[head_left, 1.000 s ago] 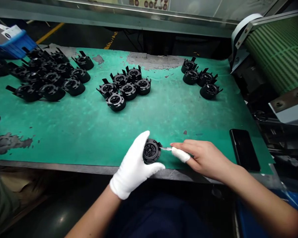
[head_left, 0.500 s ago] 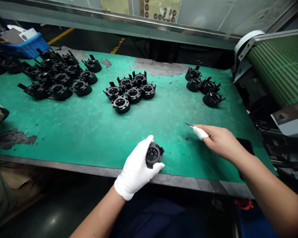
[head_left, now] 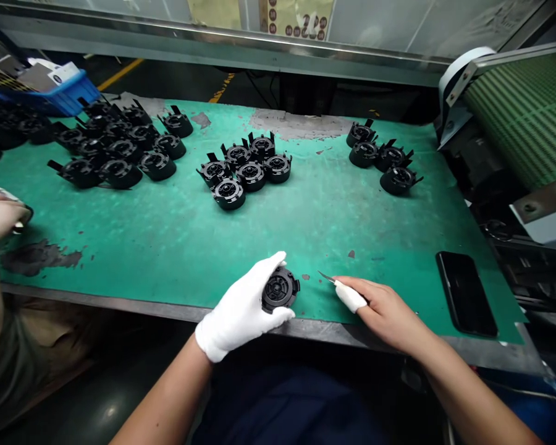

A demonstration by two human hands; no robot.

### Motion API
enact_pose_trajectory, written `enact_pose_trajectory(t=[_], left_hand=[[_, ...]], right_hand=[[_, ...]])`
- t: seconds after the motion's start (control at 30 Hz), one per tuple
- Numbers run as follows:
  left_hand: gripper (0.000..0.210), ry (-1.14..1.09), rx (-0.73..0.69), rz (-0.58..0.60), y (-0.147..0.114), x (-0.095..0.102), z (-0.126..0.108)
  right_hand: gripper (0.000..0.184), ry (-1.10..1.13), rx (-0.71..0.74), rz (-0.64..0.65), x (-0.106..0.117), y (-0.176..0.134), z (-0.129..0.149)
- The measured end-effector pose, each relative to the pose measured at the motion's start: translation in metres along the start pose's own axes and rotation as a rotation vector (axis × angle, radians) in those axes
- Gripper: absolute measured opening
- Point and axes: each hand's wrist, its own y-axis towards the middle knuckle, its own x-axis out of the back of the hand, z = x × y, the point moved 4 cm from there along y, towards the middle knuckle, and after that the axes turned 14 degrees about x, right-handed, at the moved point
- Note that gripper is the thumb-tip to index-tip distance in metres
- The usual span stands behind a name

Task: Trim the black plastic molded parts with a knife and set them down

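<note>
My left hand [head_left: 245,306], in a white glove, is closed around a round black plastic part [head_left: 279,290] near the table's front edge. The part's ribbed face, with a central hub, is turned up toward me. To its right, my right hand [head_left: 375,303] pinches a small knife [head_left: 326,276] with a thin, dark pointed blade. A white cover wraps its thumb; the handle is hidden in the fingers. The blade tip points at the black part and is apart from it.
Black round housings stand in groups: left [head_left: 119,173], middle [head_left: 228,193] and right [head_left: 398,179]. A phone [head_left: 466,293] lies at the right on the green table [head_left: 306,222]. A co-worker's hand [head_left: 0,213] is at far left, a blue bin [head_left: 69,96] behind, a green conveyor [head_left: 528,117] at right.
My right hand has moved left and toward me with the knife, closer to the black part, uncovering the phone. My left hand has shifted slightly left, still gripping the part.
</note>
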Motion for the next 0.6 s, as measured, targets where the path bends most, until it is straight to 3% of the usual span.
enact_pose_trajectory(t=[0.17,0.3,0.4,0.5,0.6], left_hand=[[0.091,0.061,-0.016,0.134,0.000,0.023,0.009],[0.087,0.037,0.017,0.148,-0.006,0.031,0.013],[0.101,-0.074,0.081,0.032,-0.011,0.017,0.011],[0.097,-0.143,0.131,-0.139,-0.013,-0.001,0.008],[0.093,-0.150,0.118,-0.181,-0.012,-0.010,0.006]], right_hand=[[0.050,-0.004,0.045,0.040,-0.001,0.003,0.009],[0.056,-0.047,0.117,0.075,-0.005,0.010,0.027],[0.060,-0.127,0.149,0.145,-0.015,0.017,0.044],[0.059,-0.226,0.158,0.203,-0.022,0.024,0.055],[0.059,-0.304,0.146,0.253,-0.024,0.030,0.059]])
